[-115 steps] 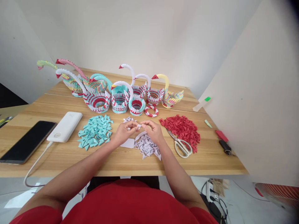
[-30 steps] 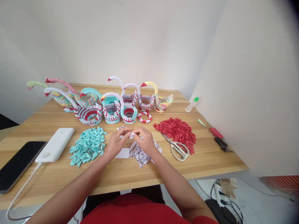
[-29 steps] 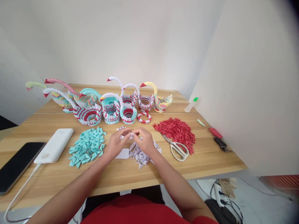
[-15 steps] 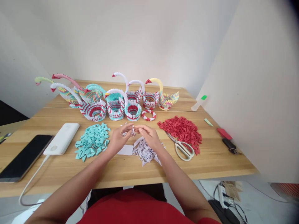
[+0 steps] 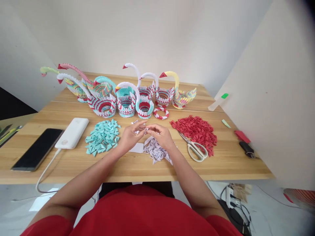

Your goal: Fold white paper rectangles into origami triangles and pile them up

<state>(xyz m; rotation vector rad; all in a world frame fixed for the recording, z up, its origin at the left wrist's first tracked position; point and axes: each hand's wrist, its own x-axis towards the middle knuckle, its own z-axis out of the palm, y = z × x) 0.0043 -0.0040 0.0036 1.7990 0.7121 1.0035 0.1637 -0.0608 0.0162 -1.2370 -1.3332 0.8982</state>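
"Starting from the left, what lies there?"

"A dark phone [image 5: 36,149], then a white power bank [image 5: 72,132] with its cable trailing over the table edge. Next comes a heap of turquoise paper pieces [image 5: 103,137], with paper swans [image 5: 102,105] standing behind."

"And the left hand?"

"The left hand [image 5: 131,136] has its thumb and fingers pinched on a small pale paper piece [image 5: 146,130], held above the tabletop between both hands. A white paper slip [image 5: 137,147] lies below."

"The right hand?"

"The right hand [image 5: 161,135] pinches the same piece from the other side, over a pile of pale folded pieces [image 5: 158,151]. The fingers cover much of it, so I can't tell its exact shape."

"What step is this, would you say?"

"Shaping, I think: it looks like a fold being formed or pressed, done wholly at the fingertips."

"So what does the next move call for?"

"One hand keeping the paper steady, I'd judge, while the other lines up the edges and presses firmly. A loose pinch could let a crease drift."

"Anything farther right?"

"White-handled scissors [image 5: 192,143], untouched, against a heap of red paper pieces [image 5: 199,131]."
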